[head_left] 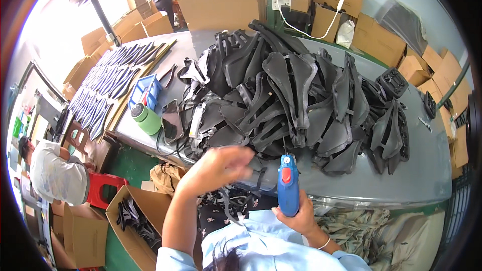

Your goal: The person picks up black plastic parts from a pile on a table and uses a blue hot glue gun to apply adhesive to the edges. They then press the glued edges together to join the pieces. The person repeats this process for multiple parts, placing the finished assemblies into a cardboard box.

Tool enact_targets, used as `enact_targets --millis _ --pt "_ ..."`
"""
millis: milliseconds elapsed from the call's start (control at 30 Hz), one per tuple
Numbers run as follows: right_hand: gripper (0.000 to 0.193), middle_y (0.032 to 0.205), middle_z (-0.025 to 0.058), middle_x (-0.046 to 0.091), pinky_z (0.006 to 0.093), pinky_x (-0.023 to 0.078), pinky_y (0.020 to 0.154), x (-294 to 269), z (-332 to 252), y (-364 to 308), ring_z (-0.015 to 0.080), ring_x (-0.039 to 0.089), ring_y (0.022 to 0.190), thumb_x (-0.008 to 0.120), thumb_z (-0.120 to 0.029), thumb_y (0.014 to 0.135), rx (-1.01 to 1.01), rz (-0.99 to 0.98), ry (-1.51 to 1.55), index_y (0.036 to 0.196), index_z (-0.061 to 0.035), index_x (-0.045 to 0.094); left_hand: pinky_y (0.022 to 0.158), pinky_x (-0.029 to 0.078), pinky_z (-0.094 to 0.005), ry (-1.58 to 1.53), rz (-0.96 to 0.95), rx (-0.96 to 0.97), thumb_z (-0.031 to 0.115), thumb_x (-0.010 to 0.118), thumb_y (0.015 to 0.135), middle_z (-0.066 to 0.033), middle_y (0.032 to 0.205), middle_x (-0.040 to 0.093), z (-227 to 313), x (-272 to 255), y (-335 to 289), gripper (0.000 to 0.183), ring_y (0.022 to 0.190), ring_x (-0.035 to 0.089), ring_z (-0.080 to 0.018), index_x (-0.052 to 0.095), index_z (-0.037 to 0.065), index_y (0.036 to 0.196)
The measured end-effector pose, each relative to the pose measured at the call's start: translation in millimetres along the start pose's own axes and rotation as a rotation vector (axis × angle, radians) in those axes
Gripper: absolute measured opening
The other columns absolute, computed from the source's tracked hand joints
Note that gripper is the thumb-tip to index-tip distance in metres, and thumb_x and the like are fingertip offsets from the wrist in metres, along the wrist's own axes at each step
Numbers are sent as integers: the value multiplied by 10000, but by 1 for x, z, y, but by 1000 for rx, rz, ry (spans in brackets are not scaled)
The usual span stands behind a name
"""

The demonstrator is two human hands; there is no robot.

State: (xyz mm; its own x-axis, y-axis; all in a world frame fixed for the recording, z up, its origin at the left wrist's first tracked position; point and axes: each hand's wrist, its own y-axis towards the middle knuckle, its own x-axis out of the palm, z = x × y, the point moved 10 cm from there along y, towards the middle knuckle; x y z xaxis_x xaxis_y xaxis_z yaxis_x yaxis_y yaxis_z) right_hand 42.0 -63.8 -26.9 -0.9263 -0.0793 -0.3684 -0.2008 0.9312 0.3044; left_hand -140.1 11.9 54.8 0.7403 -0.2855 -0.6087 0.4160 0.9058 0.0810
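Cartons point(223, 10) behind grey bench point(371, 185), black parts point(304, 85) piled on top, right hand point(304, 218) gripping blue tool point(288, 193) at front edge, left hand point(221, 165) blurred, hold unclear.

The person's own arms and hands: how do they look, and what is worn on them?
The left hand and right hand wear no gloves. Light blue sleeves stop short of both wrists. A thin, pale bracelet circles the right one.

Heap of shaped pieces point(276, 70) on the table point(401, 183), bottle point(145, 119) left of it, basket point(153, 101) behind the bottle, rows of strips point(113, 80) farther left, handheld tool point(288, 193) in the right hand point(304, 218) before the heap, carton point(226, 12) behind the table
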Motion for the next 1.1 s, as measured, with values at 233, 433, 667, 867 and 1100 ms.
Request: enact_targets --millis 233,433,667,867,1100 --pt "459 840 143 690 316 548 655 1 -20 2 234 696 717 789 -149 694 -18 -24 22 956 30 458 692 492 -372 223 494 -30 261 650 802 -164 844 635 2 32 129 288 759 623 -312 606 8 933" --pt "466 702 69 628 288 507 615 -9 4 -4 136 628 628 804 -133 659 65 82 103 974 7 491 698 472 -433 430 786 -138 293 671 755 -150 839 622 -8 31 146 285 770 607 -351 609 26 831" --pt "463 698 93 632 306 516 595 -26 19 -3 185 645 610 805 -158 677 80 195 84 957 6 475 542 483 -245 -674 706 -244 155 624 830 12 691 525 -40 -3 124 109 563 506 -80 610 52 796" --pt "606 832 72 633 272 492 584 -37 15 35 106 582 613 855 -202 640 172 314 405 1037 0 444 521 497 -219 -640 660 -196 135 604 883 -5 696 513 -31 8 38 175 596 555 -91 500 37 782" --pt "455 795 125 622 344 490 631 10 -7 65 221 619 669 732 -150 715 155 14 64 1041 -19 442 575 504 -226 -910 654 -301 148 611 897 15 684 503 -78 66 -45 173 619 519 -54 532 12 824"
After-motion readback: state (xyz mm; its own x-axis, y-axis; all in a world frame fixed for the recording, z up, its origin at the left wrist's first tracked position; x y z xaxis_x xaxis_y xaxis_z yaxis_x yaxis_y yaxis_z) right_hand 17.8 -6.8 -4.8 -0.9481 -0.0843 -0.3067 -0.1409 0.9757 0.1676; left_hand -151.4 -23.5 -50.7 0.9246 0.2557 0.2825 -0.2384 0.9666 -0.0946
